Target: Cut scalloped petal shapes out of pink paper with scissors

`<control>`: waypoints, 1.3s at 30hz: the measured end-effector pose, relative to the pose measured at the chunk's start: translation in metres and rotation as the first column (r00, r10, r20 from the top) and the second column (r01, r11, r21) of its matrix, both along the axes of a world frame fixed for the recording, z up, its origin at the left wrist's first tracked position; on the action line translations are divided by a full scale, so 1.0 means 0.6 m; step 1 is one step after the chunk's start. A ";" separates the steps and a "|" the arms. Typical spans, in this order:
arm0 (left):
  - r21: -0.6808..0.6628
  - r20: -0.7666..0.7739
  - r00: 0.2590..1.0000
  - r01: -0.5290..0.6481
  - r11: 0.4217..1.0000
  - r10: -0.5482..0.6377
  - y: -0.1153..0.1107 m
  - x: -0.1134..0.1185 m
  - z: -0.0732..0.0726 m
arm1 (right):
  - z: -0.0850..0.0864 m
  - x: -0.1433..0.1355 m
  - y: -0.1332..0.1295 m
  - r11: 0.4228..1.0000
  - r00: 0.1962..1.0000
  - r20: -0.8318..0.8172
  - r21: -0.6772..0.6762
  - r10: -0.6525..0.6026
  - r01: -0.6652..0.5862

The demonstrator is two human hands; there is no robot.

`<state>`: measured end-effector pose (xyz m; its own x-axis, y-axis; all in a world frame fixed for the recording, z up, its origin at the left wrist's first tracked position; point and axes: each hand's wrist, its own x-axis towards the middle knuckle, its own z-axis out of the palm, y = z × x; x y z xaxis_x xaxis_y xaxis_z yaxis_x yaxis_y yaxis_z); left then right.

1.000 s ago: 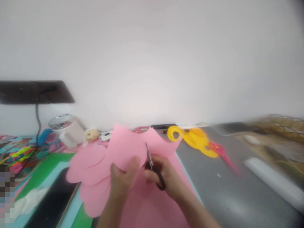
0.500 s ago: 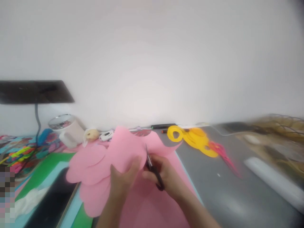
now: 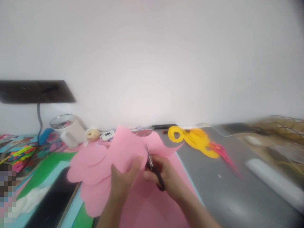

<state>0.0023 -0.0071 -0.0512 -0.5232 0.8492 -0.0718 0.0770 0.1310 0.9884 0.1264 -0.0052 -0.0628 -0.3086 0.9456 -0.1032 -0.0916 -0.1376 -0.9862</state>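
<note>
My left hand (image 3: 124,179) grips a pink sheet of paper (image 3: 128,144), thumb on its near face and the other fingers hidden behind it. In my right hand (image 3: 161,172) is a pair of black-handled scissors (image 3: 155,174), its blades pointing up and meeting the sheet's curved cut edge. The sheet curls upward, with a scalloped top. Left of my left hand lie several rounded pink paper cutouts (image 3: 89,171), overlapping each other. Beneath both hands spreads more pink paper (image 3: 152,205).
Yellow paper rings and cutouts (image 3: 196,139) lie back right beside pink scissors (image 3: 224,158). A white mug (image 3: 71,131) stands back left. A dark phone-like slab (image 3: 53,199) rests on green and blue sheets at left. A white roll (image 3: 273,183) lies far right.
The whole view has shifted very slightly. Both hands, the scissors and the pink sheet keep nearly the same places relative to each other.
</note>
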 end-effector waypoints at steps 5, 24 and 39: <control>0.061 -0.002 1.000 -0.014 0.998 0.014 0.003 -0.001 -0.008 | 0.002 0.000 -0.001 1.000 1.000 -0.022 -0.007 -0.001 0.000; -0.028 -0.035 0.994 -0.103 0.994 0.102 0.010 -0.011 -0.035 | 0.003 -0.008 -0.004 0.999 0.999 -0.031 -0.042 -0.023 0.021; 0.078 0.039 0.999 -0.014 0.997 0.011 0.012 -0.011 -0.037 | 0.008 -0.002 0.001 1.000 1.000 0.022 0.010 -0.007 0.007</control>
